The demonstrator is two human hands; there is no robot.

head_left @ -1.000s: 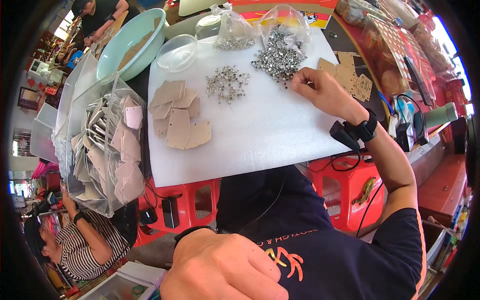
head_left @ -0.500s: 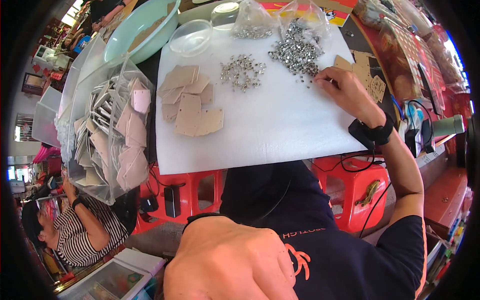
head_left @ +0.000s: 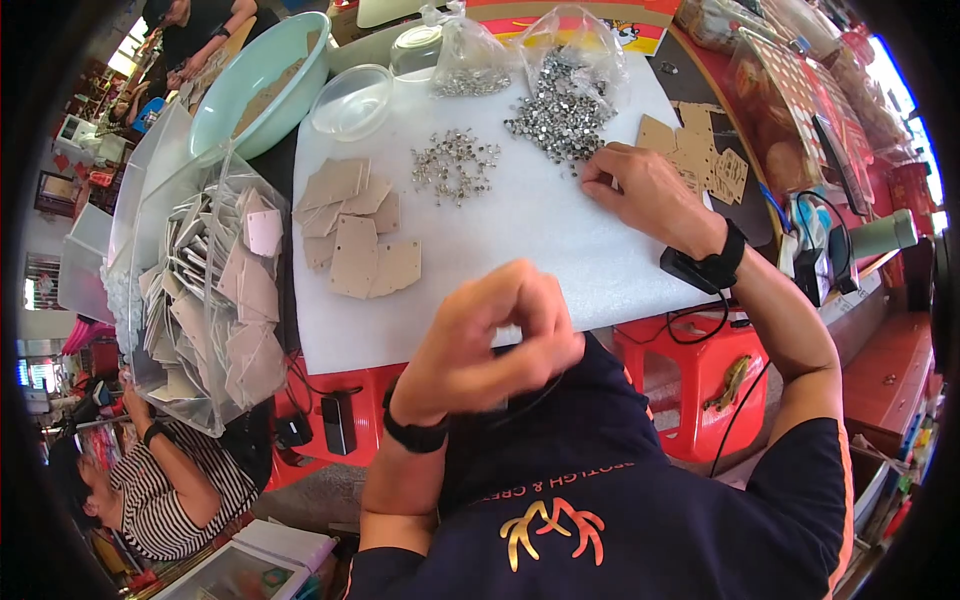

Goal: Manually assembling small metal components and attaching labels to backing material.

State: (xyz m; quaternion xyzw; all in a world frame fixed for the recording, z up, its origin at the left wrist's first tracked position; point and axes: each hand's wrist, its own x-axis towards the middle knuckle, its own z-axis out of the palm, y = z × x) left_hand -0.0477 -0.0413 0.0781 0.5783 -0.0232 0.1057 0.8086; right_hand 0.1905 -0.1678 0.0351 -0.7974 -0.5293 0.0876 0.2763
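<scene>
1. Here comes the change: the person's left hand (head_left: 470, 350), large and close to the camera half a second ago, is now farther out, by the near edge of the flat white sheet (head_left: 520, 235).
2. Its fingers curl toward the thumb, slightly blurred; whether they grip anything, can't tell.
3. The right hand (head_left: 655, 195) stays put, fingers bent at the lower right edge of the heaped, shiny silver metal pieces (head_left: 560, 110); any piece pinched there is hidden.
4. For the work, that leaves only the right hand at the heap; the loose cluster of small metal pieces (head_left: 455, 165) and the stacked beige flat plates (head_left: 355, 255) lie untouched leftward.
</scene>
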